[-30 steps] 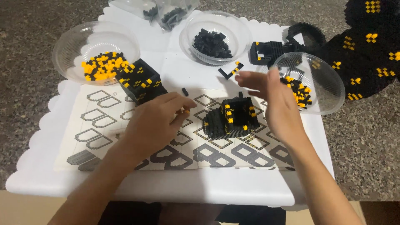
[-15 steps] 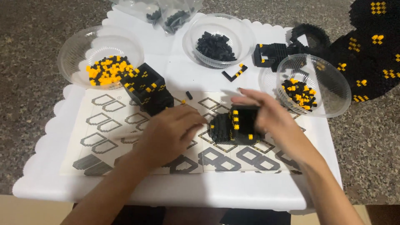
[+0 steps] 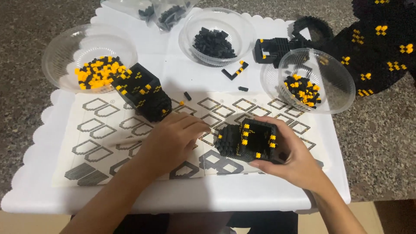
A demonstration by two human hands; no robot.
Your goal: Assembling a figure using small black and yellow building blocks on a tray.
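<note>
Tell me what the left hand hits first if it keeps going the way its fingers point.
The left hand points rightward, so it would probably first meet the black-and-yellow block structure gripped by the right hand.

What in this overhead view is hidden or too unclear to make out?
- Head view: whatever the left hand pinches is covered by its own fingers.
- The far side and underside of the black and yellow block build are covered by the right hand.
- The clear bags are cut off by the top edge.
- The instruction sheet is partly under both hands.
</note>
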